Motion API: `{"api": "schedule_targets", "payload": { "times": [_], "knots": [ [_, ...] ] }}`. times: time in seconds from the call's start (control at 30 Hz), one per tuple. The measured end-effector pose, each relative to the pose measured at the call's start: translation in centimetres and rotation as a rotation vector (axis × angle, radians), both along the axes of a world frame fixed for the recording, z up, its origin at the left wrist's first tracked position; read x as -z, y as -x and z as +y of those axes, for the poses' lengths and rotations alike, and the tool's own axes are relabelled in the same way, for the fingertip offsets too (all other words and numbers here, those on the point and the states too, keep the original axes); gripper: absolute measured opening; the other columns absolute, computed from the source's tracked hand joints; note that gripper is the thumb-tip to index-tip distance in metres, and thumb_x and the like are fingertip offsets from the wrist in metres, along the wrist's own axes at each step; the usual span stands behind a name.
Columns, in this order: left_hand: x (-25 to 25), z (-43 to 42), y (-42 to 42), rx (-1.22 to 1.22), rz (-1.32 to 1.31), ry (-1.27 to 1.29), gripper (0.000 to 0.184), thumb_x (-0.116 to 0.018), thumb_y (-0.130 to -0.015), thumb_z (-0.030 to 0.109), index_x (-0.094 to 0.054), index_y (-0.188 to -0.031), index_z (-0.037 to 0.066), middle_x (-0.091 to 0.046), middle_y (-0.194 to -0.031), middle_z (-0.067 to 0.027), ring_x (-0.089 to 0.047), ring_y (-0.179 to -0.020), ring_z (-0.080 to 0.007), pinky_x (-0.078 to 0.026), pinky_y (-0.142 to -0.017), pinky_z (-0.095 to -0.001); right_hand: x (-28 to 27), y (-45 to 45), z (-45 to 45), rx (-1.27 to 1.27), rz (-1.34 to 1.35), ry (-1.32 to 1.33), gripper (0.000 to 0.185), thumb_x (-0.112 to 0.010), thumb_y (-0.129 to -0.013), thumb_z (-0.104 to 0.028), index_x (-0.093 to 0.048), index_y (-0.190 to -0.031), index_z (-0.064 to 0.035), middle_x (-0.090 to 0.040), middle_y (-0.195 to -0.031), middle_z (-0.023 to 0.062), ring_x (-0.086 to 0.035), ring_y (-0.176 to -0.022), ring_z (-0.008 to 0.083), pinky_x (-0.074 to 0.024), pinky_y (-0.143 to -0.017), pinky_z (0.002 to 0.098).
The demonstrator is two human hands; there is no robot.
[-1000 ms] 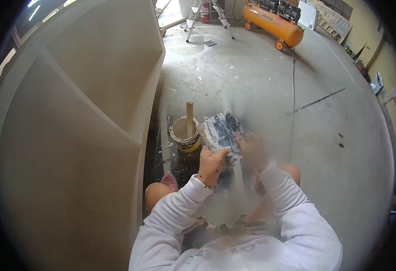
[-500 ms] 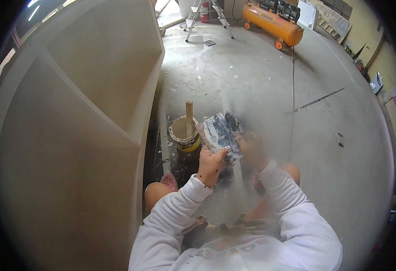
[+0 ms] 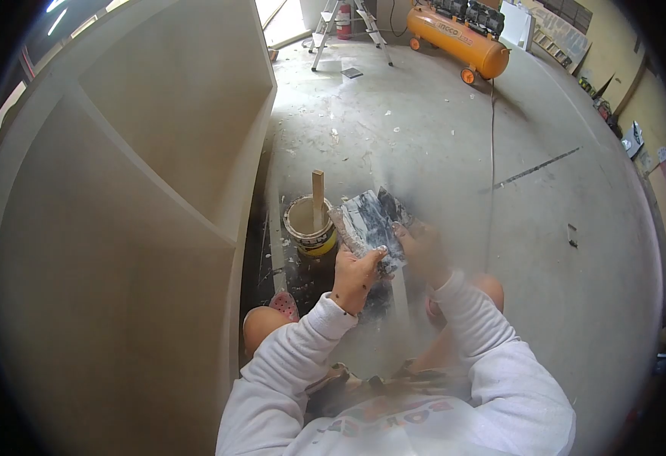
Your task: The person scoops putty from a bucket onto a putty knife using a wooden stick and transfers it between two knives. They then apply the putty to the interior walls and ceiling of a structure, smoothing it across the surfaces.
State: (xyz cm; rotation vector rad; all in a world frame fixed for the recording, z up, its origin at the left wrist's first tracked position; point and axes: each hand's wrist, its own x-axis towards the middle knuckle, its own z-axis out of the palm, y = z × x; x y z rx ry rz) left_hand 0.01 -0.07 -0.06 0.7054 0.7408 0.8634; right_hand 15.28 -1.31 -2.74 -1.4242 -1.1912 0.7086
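Observation:
My left hand [image 3: 355, 278] grips the near end of a flat plate [image 3: 368, 220] smeared with white and dark grey, its thumb on top. A rough, pale crust runs along the plate's left edge. At the right, my right hand [image 3: 422, 249] is closed on a darker piece [image 3: 393, 204] that touches or overlaps the plate; blur hides its handle and some fingers. Just left of the plate, a round tub [image 3: 315, 244] with a yellow and black label stands on the floor, a wooden stick [image 3: 318, 199] upright in it.
A large pale panel structure [image 3: 135, 251] rises at the left. Farther off are a stepladder [image 3: 352, 34], a red fire extinguisher [image 3: 343, 20] and an orange air compressor [image 3: 458, 42]. A hose [image 3: 492, 144] runs along the floor [image 3: 561, 251]. A pink shoe [image 3: 284, 305] shows below the tub.

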Motion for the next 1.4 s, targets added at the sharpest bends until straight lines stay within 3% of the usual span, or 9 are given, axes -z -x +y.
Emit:
{"api": "schedule_targets", "payload": {
  "times": [0.3,0.67,0.77,1.4],
  "knots": [
    [-0.2,0.0,-0.1,-0.024,0.021,0.006,0.022,-0.056,-0.081,0.002,-0.052,-0.102,0.003,-0.062,-0.088,-0.0049,-0.063,-0.068,-0.0148,-0.057,-0.052,-0.0306,0.0,0.3,0.1,0.008,0.054,-0.029,0.017,-0.058,-0.086,-0.013,-0.061,-0.079,0.0019,-0.046,-0.058,-0.0067,-0.035,-0.056,0.0031,-0.0331,-0.048,0.0232],
    [-0.2,-0.1,-0.1,-0.018,0.004,0.005,0.023,-0.057,-0.08,0.002,-0.052,-0.103,0.004,-0.061,-0.088,-0.0035,-0.062,-0.069,-0.0135,-0.058,-0.053,-0.0307,-1.1,0.9,-0.1,0.007,0.085,-0.063,0.015,-0.058,-0.086,-0.011,-0.063,-0.085,0.003,-0.053,-0.062,-0.0047,-0.04,-0.06,0.0026,-0.0376,-0.052,0.0228],
    [-0.2,0.0,0.0,-0.016,0.015,-0.008,0.022,-0.057,-0.08,0.002,-0.052,-0.102,0.004,-0.061,-0.088,-0.0034,-0.062,-0.07,-0.0136,-0.057,-0.053,-0.0305,-1.7,0.6,-0.4,0.009,-0.059,0.001,0.014,-0.058,-0.086,-0.011,-0.063,-0.086,0.0031,-0.053,-0.063,-0.005,-0.04,-0.06,0.0026,-0.0374,-0.052,0.0228],
    [-0.2,0.0,-0.2,-0.026,0.017,-0.001,0.024,-0.057,-0.08,0.001,-0.052,-0.103,0.003,-0.061,-0.088,-0.0043,-0.062,-0.07,-0.0137,-0.058,-0.053,-0.0317,-0.1,0.2,0.2,-0.024,0.031,-0.064,0.016,-0.057,-0.086,-0.011,-0.062,-0.089,0.0038,-0.052,-0.061,-0.0039,-0.039,-0.059,0.0032,-0.037,-0.051,0.0227]
  ]
}}
